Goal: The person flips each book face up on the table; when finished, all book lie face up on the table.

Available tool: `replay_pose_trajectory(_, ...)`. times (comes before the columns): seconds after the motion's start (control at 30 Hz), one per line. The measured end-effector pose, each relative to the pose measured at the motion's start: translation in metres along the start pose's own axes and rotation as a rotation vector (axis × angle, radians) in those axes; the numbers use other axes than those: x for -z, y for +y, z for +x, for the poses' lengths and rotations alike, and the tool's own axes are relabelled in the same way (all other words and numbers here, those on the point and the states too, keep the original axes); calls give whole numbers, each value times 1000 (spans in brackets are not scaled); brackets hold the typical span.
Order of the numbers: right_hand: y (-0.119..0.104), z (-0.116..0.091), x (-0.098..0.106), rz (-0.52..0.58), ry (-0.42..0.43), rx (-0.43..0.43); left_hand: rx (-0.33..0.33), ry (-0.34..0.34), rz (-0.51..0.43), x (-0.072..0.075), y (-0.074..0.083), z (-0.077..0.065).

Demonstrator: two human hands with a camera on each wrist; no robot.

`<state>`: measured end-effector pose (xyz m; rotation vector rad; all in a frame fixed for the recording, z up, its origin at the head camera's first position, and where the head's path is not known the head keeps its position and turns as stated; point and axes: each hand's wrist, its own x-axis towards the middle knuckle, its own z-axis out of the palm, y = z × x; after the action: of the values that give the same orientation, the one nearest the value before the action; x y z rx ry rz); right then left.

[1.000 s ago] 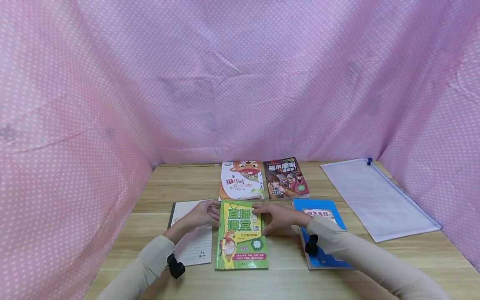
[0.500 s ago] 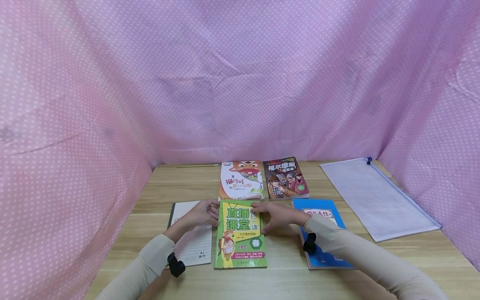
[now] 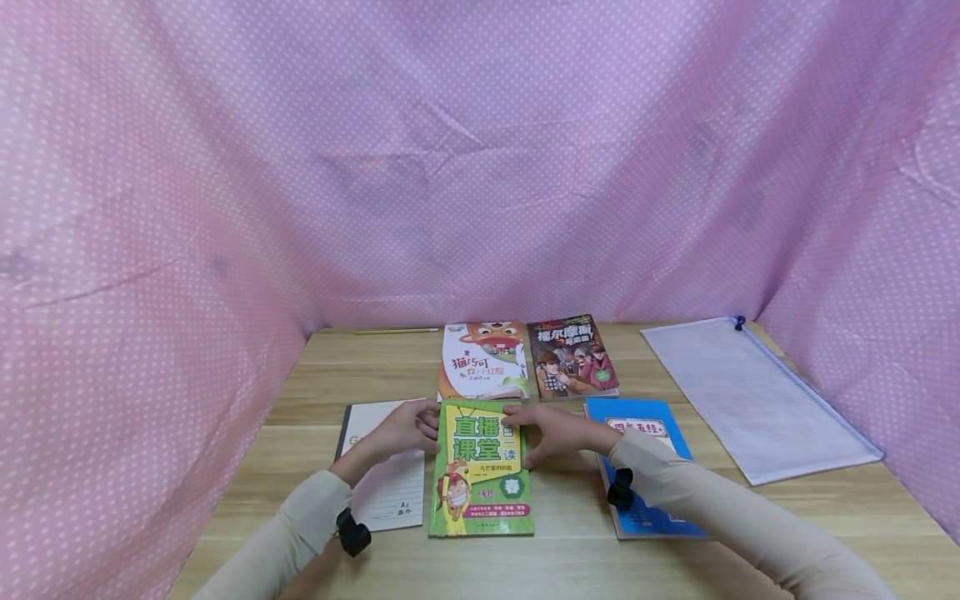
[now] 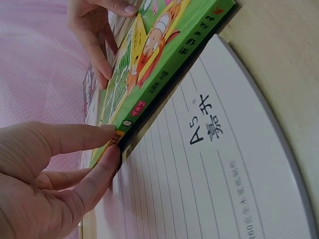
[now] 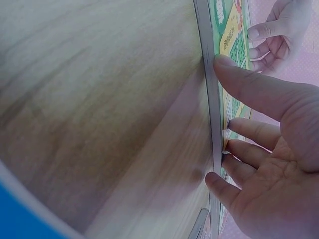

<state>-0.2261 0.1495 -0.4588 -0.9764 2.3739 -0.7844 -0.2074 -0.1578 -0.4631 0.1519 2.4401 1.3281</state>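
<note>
A green and yellow paperback [image 3: 480, 521] lies flat on the wooden table, cover up. My left hand [image 3: 405, 429] is at its upper left edge, with the thumb and fingertips touching the green spine in the left wrist view. On the opposite side, my right hand [image 3: 562, 433] spreads its thumb and fingers along the page edge [image 5: 212, 99], as the right wrist view shows. Under my left wrist lies a lined A5 notebook [image 3: 390, 496], just left of the paperback. A blue book [image 3: 652, 521] is partly hidden beneath my right forearm.
Behind the paperback lie a white book with a cartoon animal [image 3: 480, 358] and a dark comic-style book [image 3: 573, 358]. A white mesh pouch [image 3: 757, 400] sits at the right. A pencil-like stick [image 3: 397, 332] is near the back edge; pink dotted cloth [image 3: 480, 167] surrounds the table.
The green paperback has shifted slightly left and away from me, with my right hand moving along slightly. Over the last half second, the hands and book look nearly still.
</note>
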Motion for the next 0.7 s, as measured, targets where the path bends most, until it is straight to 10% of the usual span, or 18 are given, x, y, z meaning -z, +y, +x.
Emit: replay_pose_trajectory(0.7, 0, 2, -1, -13, 5, 16, 6, 15, 60, -2, 1, 0)
